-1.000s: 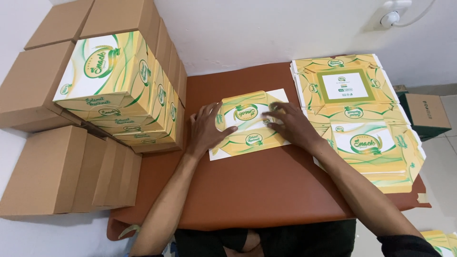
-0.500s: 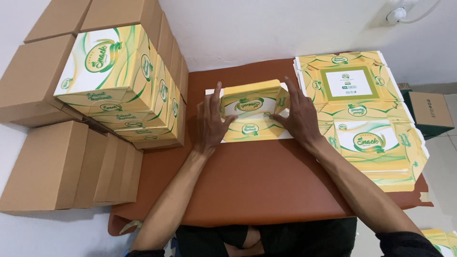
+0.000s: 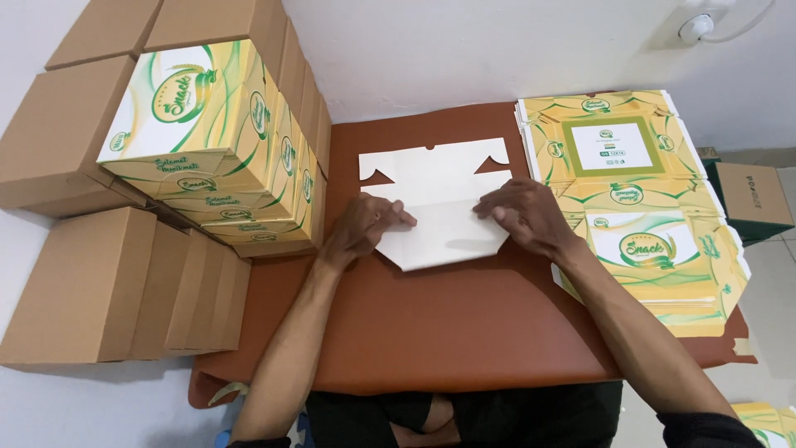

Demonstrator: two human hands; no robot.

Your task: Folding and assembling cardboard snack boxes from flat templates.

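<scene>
1. Forearms reach up from the six o'clock edge of the view, over the near part of a brown table, which is padded and has rounded corners.
2. Left hand lies palm down at about nine o'clock of the white cardboard blank, fingers spread loosely and pressing on its lower left part; it grips nothing.
3. Right hand lies at about three o'clock of the same blank, fingers curled and fingertips pressing its right edge flat; it too is unclosed, clamped on nothing. The two hands are apart, with the bare white sheet between them.
4. The blank lies at the middle of the table with its plain white side up, the lower flap coming to a blunt point toward six o'clock and notched tabs along its twelve o'clock edge.
5. At three o'clock of the blank, just beside the right hand, sits a stack of flat printed blanks, yellow and green, printed side up.
6. At nine to ten o'clock stands a row of folded yellow-green boxes on edge, touching the table's left side.
7. Plain brown cartons lie farther left, and a dark green box sits beyond the flat stack at three o'clock.
8. At twelve o'clock rises a white wall.
</scene>
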